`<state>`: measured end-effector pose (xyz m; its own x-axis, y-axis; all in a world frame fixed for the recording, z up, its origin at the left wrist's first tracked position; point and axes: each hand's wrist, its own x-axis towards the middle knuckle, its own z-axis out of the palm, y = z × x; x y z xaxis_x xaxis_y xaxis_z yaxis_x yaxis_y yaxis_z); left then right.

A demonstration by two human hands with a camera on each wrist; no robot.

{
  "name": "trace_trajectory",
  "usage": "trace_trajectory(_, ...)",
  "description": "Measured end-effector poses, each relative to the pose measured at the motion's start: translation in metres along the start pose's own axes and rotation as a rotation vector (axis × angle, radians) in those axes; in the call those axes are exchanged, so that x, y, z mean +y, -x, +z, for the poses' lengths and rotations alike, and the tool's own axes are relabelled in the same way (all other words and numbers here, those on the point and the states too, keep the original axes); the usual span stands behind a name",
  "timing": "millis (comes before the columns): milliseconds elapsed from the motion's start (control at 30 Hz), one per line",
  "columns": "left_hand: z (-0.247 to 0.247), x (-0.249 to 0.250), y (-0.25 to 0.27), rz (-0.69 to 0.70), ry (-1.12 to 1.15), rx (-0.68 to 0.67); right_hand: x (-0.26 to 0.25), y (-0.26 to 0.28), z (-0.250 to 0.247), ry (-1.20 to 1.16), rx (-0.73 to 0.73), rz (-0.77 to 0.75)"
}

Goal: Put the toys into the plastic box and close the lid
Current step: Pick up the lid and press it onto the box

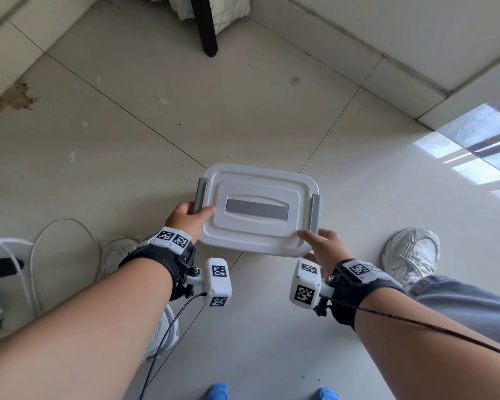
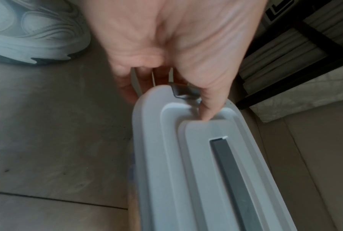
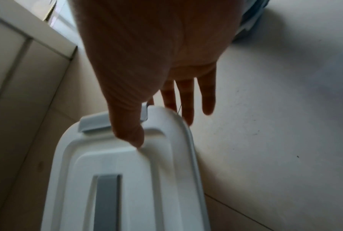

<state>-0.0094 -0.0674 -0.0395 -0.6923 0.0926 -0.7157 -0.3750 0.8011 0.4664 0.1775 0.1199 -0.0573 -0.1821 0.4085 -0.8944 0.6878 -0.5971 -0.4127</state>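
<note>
The white lid (image 1: 257, 186) with its grey handle (image 1: 257, 208) lies flat over the plastic box, hiding almost all of the box body. No toys show in any view. My left hand (image 1: 201, 208) grips the lid's left end, thumb on top beside the grey left clip (image 1: 200, 194) and fingers round the edge. In the left wrist view the left hand (image 2: 166, 101) has its thumb in the lid's (image 2: 157, 156) groove. My right hand (image 1: 315, 236) pinches the near right corner below the right clip (image 1: 315, 210). The right hand (image 3: 163, 131) in its wrist view presses its thumb on the lid (image 3: 127, 164), fingers reaching down past the rim.
The box stands on a pale tiled floor (image 1: 185, 116). A white shoe (image 1: 413, 255) is just right of it and another shoe (image 1: 117, 252) left, by a looped white cable (image 1: 61, 226). A black furniture leg (image 1: 207, 27) stands far back. Blue objects (image 1: 218, 391) sit at the bottom edge.
</note>
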Motion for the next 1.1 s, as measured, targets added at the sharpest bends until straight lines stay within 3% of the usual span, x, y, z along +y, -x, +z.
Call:
trace_trajectory(133, 0.004, -0.009, 0.001, -0.175, 0.2, -0.055, 0.009, -0.004, -0.005, -0.116, -0.09, 0.02)
trace_trajectory(233, 0.008, -0.011, 0.007, -0.319, 0.421, -0.126, 0.009, -0.002, -0.004, -0.071, -0.135, 0.006)
trace_trajectory(367, 0.013, -0.013, 0.011, -0.348, 0.616, -0.136, 0.008, -0.001, -0.004, -0.019, -0.135, -0.051)
trace_trajectory(500, 0.014, -0.008, 0.009, -0.275, 0.7, -0.121, 0.005, -0.003, -0.005, -0.106, -0.124, -0.063)
trace_trajectory(633, 0.01, 0.016, 0.01, -0.151, 0.773, -0.225, -0.009, -0.006, -0.005, -0.164, -0.065, -0.078)
trace_trajectory(900, 0.008, 0.109, 0.009, 0.121, 0.614, -0.349, -0.081, -0.018, -0.022, -0.031, -0.063, -0.14)
trace_trajectory(1100, 0.023, 0.141, -0.004, 0.157, 0.622, -0.388, -0.11, -0.044, -0.034, -0.221, -0.09, -0.096)
